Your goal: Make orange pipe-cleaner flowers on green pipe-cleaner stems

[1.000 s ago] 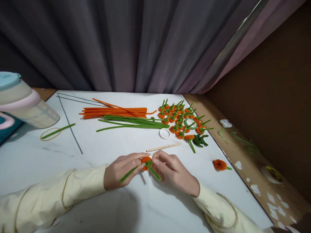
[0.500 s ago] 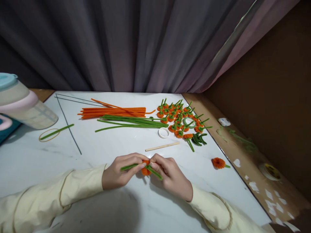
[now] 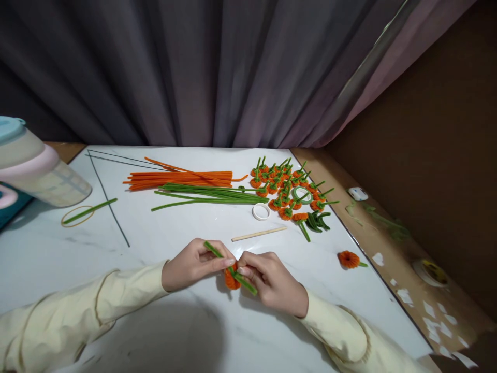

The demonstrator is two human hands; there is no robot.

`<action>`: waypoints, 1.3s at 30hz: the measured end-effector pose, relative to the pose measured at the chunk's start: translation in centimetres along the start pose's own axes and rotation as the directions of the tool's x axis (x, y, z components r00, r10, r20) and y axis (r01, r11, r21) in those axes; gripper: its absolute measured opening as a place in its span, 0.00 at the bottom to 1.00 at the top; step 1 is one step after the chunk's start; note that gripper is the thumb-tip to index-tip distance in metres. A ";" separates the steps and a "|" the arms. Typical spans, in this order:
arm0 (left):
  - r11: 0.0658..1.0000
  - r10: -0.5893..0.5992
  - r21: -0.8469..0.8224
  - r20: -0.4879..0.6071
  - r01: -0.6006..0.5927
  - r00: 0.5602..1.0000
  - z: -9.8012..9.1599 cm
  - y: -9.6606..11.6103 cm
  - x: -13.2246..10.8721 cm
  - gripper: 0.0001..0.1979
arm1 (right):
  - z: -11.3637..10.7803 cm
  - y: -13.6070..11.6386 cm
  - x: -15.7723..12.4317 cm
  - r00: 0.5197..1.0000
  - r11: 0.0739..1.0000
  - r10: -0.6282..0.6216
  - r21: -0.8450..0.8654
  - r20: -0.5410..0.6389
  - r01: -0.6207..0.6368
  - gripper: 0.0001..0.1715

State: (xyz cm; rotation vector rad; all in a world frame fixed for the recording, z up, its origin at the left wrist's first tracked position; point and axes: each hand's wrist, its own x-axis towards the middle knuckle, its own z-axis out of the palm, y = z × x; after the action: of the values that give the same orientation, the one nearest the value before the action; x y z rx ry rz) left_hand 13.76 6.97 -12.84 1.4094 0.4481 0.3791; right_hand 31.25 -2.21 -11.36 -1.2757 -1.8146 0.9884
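Note:
Between my hands is an orange pipe-cleaner flower (image 3: 232, 280) with a green pipe cleaner (image 3: 246, 284) across its back. My left hand (image 3: 199, 264) pinches the flower's upper left side and the green piece, whose one end sticks up past the fingers. From the right, my right hand (image 3: 267, 282) pinches at the crossing point, and the other green end slants down beside its fingers. The fingertips hide part of the flower. Just beyond my hands lies a thin wooden stick (image 3: 259, 234), and past it a white ring (image 3: 261, 211).
Behind lie orange pipe cleaners (image 3: 182, 179) and green ones (image 3: 213, 195). At the right are several finished orange flowers (image 3: 286, 213), a green tape roll (image 3: 302, 195) and a lone flower (image 3: 349, 259). A large bottle (image 3: 58, 178) stands left, near a rubber band (image 3: 65, 213).
The flower has tilted and dropped slightly in my fingers. The left green end now points more steeply upward, and my left hand has turned and risen a little. My right hand stays almost in place.

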 end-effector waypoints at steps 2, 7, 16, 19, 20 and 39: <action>1.000 -0.006 0.003 -0.018 0.006 1.000 0.2 0.0 0.1 0.09 | 0.1 0.1 0.0 1.000 1.000 -0.013 -0.015 0.011 0.013 0.09; 0.996 -0.057 0.064 -0.104 0.063 0.993 1.0 0.1 0.2 0.11 | 0.4 0.5 -0.1 0.998 0.996 -0.059 -0.061 0.028 0.060 0.08; 0.955 -0.190 -0.202 0.137 0.215 0.972 1.3 0.1 0.4 0.22 | 0.2 0.1 0.3 0.994 0.997 0.079 0.000 -0.082 -0.079 0.12; 0.947 -0.198 -0.221 0.171 0.233 0.965 1.6 -0.2 0.1 0.20 | 0.2 -0.1 0.4 0.987 0.990 0.130 0.060 -0.094 -0.125 0.13; 0.949 -0.200 -0.217 0.151 0.230 0.968 1.6 -0.3 0.0 0.19 | 0.2 -0.1 0.4 0.988 0.988 0.134 0.089 -0.079 -0.127 0.13; 0.990 -0.096 0.090 -0.094 0.105 0.991 1.9 -0.5 -0.3 0.25 | 1.1 0.0 0.3 0.967 0.922 0.246 0.323 -0.071 -0.211 0.18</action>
State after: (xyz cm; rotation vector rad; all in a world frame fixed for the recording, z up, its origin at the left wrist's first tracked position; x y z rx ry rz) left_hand 14.45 5.07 -13.11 1.4594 0.6149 0.3435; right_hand 30.20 -2.09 -11.87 -1.3302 -1.3780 1.2516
